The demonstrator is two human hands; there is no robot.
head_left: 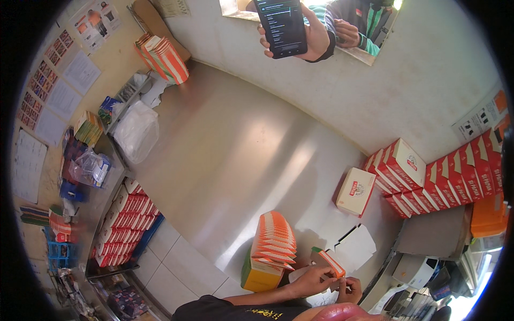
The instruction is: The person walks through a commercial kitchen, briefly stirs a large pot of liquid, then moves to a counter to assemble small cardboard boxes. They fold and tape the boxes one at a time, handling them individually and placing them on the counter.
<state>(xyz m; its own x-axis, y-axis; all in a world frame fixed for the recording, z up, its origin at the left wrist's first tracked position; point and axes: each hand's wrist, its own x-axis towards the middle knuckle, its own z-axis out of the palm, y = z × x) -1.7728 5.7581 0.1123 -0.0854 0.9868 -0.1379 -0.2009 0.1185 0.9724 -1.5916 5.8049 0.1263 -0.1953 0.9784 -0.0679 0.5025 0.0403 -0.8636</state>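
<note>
Close to my body at the counter's near edge, my left hand (312, 282) is closed on a small orange-and-white striped carton (333, 264) with a green end. My right hand (349, 291) is closed at the near end of that same carton, its fingers partly hidden. White paper shows under the hands, and an unfolded white cardboard piece (356, 245) lies just beyond them. Left of my left hand, a fanned stack of orange-and-white striped paper sleeves (274, 235) stands in a yellow and green box (262, 276).
A steel counter (214, 144) spans the middle. One red-and-white box (355, 191) stands before stacked red-and-white boxes (444, 179) at right. Through the wall window, another person's hand (316, 35) holds a phone (282, 29). White plastic bags (136, 131) lie left; a printer (415, 270) is at lower right.
</note>
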